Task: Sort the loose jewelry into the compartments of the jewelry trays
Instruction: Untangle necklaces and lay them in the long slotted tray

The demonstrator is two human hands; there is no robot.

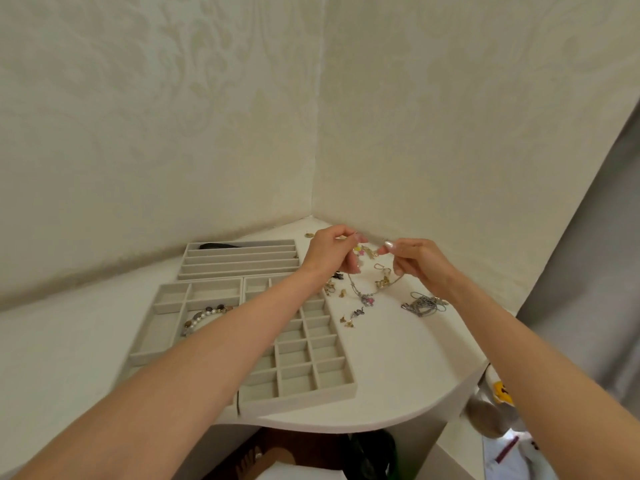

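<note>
My left hand (330, 252) and my right hand (417, 263) are raised above the white table (398, 368), each pinching an end of a thin charm necklace (367, 295) that hangs in a loop between them. Loose earrings (348, 320) and a silver chain bundle (424, 303) lie under and beside the hands. Three grey trays sit to the left: a long-slot tray (239, 259), a large-compartment tray (166, 327) holding a pearl bracelet (204, 318), and a small-grid tray (311, 362) partly hidden by my left forearm.
Two wallpapered walls meet in a corner behind the table. A dark item (218, 245) lies in the long-slot tray's back slot. The table's curved front edge drops off at the right, with bags and clutter (498, 410) on the floor below.
</note>
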